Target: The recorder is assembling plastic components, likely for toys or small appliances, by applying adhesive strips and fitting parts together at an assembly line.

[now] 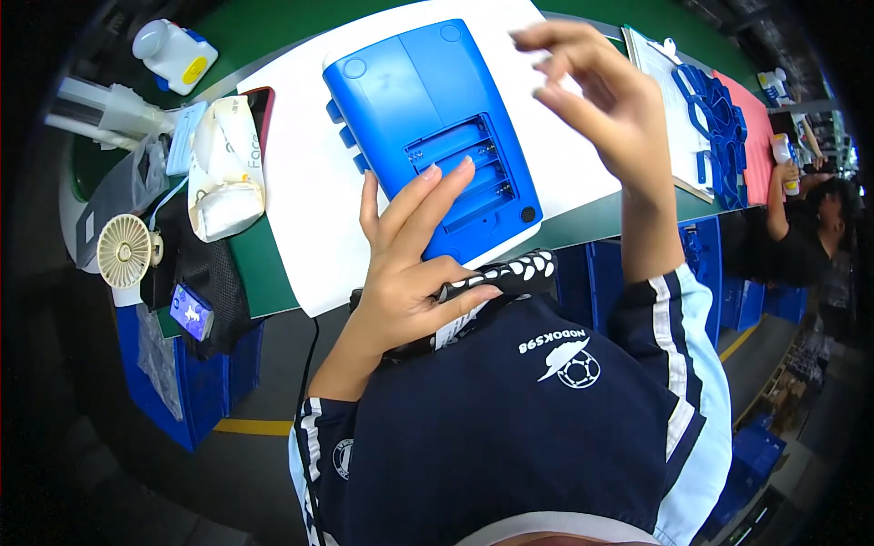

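A blue plastic device (391, 86) lies face down on a white sheet (300, 100), slightly turned. Its battery compartment (464, 150) is uncovered, showing bare slots and metal springs; no batteries sit in it. My left hand (405, 264) rests over the device's near left part, two fingertips at the compartment's edge and the thumb spread apart near the table edge. Above the sheet, right of the device, my right hand (605, 100) is raised with fingers bent and apart, touching nothing and with nothing visible between them.
At left are a tissue pack (228, 173), a red-edged phone (262, 109), a small fan (126, 250) and a white bottle (175, 56). Blue plastic frames (719, 127) lie at right beside a pink sheet (754, 155). A black-and-white patterned item (523, 268) lies at the near edge. Another person (797, 227) is far right.
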A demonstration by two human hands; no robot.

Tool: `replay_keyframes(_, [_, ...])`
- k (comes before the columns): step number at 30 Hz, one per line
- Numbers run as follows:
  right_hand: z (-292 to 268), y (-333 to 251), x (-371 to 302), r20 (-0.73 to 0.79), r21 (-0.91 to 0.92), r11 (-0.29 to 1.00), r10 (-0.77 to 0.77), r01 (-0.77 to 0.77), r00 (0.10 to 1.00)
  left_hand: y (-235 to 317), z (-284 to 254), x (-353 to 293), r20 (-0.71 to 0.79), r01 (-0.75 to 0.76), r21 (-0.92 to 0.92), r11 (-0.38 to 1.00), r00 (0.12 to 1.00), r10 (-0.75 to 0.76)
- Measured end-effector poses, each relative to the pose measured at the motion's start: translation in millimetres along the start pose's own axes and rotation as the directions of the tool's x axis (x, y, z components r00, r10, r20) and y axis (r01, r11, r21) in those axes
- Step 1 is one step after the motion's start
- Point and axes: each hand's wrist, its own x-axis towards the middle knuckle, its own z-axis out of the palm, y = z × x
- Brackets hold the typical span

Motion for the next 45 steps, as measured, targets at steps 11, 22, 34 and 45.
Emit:
replay_keyframes(11, [24,16,46,0.062,0.437,0.836,0.339,-0.331,0.939,-1,3,-1,-0.011,0.017,-0.003,1.000,1.000,-0.017])
replay_keyframes(22, [25,7,49,0.032,0.313,0.866,0.400,-0.389,0.916,-1,3,-2,-0.011,0.008,-0.008,1.000,1.000,-0.008])
replay_keyframes(34, [28,14,47,0.025,0.350,0.860,0.387,-0.370,0.922,-4,5,-3,-0.003,0.012,-0.005,1.000,1.000,-0.012])
replay_keyframes(45, [31,3,47,-0.061,0.340,0.873,0.391,-0.349,0.918,0,4,1,0.014,-0.002,0.013,1.000,1.000,0.002])
